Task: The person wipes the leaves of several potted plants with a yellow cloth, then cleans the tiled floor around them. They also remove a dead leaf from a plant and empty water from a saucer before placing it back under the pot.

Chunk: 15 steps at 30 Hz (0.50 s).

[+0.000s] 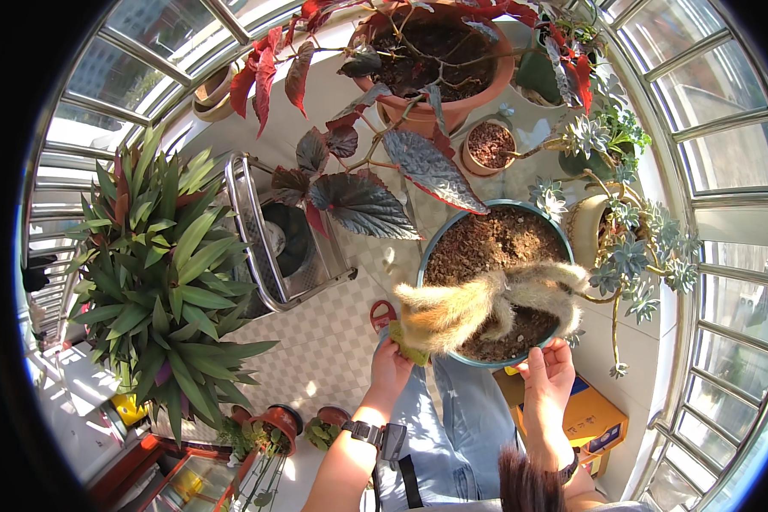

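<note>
A round pot with a blue-green rim (430, 246) stands in front of me, filled with brown soil (486, 243). Thick, hairy golden stems of a cactus (451, 313) spread across the soil and hang over the pot's left and right edges. My left hand (389, 370) grips a yellow-green sponge or folded cloth (409, 345) at the pot's lower left, just under a drooping stem. At the lower right, my right hand (548, 373) pinches the rim between thumb and fingers. The pot's underside is hidden.
A large terracotta pot (409, 105) holds a red-leaved begonia reaching over the workspace. A small pot (488, 147) and trailing succulents (630, 256) sit to the right. Left are a metal folding stool (262, 281) and a dense leafy plant (173, 275). A yellow box (576, 409) stands below right.
</note>
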### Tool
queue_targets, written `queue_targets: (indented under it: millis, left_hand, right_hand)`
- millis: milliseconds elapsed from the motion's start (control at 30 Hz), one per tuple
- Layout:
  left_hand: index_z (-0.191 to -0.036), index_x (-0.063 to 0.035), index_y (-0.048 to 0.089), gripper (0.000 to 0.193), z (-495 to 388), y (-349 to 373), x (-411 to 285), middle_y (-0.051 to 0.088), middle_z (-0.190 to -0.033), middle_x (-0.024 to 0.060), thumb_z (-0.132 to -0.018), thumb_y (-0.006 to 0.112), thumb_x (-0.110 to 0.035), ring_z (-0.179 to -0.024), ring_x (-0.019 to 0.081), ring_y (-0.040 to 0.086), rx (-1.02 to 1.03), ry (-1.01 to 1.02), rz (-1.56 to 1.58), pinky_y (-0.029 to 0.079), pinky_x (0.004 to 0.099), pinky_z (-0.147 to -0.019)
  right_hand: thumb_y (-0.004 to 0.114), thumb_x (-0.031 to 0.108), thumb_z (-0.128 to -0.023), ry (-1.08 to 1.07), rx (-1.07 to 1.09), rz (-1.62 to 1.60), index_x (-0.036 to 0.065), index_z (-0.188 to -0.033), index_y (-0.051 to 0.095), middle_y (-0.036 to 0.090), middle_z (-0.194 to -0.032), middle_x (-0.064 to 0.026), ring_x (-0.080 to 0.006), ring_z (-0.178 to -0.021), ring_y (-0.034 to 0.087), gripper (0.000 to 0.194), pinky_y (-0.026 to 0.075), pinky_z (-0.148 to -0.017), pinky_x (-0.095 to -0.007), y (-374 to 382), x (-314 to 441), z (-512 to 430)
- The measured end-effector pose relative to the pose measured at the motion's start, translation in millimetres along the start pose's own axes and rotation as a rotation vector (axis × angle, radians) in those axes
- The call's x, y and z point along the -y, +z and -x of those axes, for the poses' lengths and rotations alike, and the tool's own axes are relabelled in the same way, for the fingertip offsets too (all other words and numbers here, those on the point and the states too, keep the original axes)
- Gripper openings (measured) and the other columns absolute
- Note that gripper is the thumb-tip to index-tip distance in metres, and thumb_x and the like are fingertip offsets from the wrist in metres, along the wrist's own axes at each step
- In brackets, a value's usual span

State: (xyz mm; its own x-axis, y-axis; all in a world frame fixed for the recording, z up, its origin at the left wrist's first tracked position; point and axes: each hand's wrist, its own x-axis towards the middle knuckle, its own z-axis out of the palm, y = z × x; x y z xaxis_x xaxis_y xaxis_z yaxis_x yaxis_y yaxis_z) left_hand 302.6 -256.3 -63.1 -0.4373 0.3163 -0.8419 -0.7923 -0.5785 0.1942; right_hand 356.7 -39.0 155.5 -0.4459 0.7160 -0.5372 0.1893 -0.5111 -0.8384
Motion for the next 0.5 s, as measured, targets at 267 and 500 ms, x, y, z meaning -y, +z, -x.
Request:
queue_targets:
  millis: [267,500]
  left_hand:
    - [-0.137,-0.0018,0.044,0.041,0.8,19.6,-89.5,0.052,-0.134,0.011,-0.097,0.035,-0.006,-0.119,0.0242,0.055,-0.095,0.51,-0.184,0.046,0.0389,-0.101]
    - [-0.136,0.0001,0.05,0.038,-30.2,89.5,-154.3,0.05,-0.14,0.0131,-0.099,0.045,-0.01,-0.128,0.0217,0.049,0.197,0.726,-0.778,0.036,0.0397,-0.109]
  right_hand:
    - [0.055,0.002,-0.094,0.059,0.039,-0.132,0.0,-0.11,0.051,0.059,-0.1,-0.0101,-0.0158,-0.085,0.061,0.016,0.054,-0.081,-0.0339,-16.4,-15.0,6.8]
    - [0.057,0.001,-0.092,0.171,0.102,-0.032,-0.002,-0.099,0.058,0.061,-0.098,-0.008,-0.0168,-0.089,0.061,0.008,0.054,-0.079,-0.0313,-43.7,-44.2,8.9]
